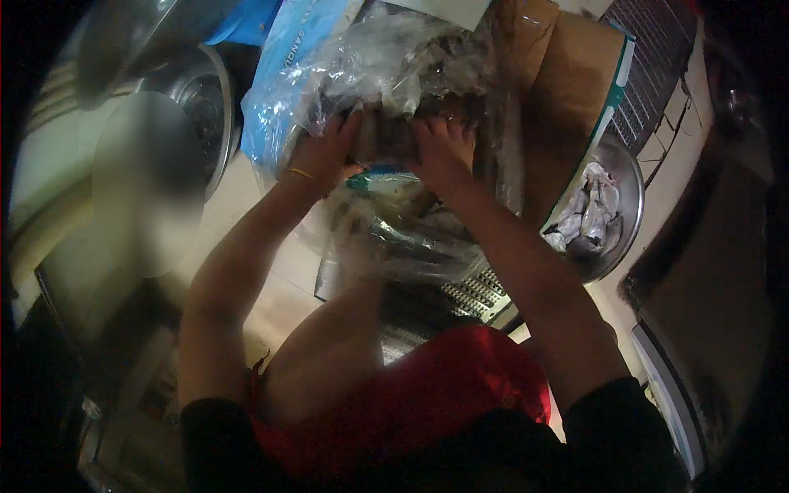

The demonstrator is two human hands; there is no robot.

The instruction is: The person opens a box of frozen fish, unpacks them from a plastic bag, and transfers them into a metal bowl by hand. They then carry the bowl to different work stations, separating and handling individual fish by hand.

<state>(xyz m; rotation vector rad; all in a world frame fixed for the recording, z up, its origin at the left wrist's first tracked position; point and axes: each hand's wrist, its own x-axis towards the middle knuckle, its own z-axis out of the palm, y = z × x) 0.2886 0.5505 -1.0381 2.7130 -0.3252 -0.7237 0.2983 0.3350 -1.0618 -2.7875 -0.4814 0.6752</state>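
Note:
Both hands reach into a cardboard box lined with a clear plastic bag (394, 55). My left hand (327, 145), with a yellow band at the wrist, lies against the left side of a dark, blurred mass (389, 132). On its right side is my right hand (445, 145), fingers pointing away from me and bent over dark contents. What the mass is, and how firmly either hand grips it, does not show. Loose plastic (425, 240) hangs over the near side of the box, whose blue printed flap (296, 49) folds out at the left.
Right of the box, a brown cardboard flap (570, 80) overhangs a metal bowl (635, 215) holding several pieces of fish (595, 212). A large metal basin (225, 117) stands at the left, near a blurred-out area. Metal floor grates (647, 68) lie at upper right and below (478, 296).

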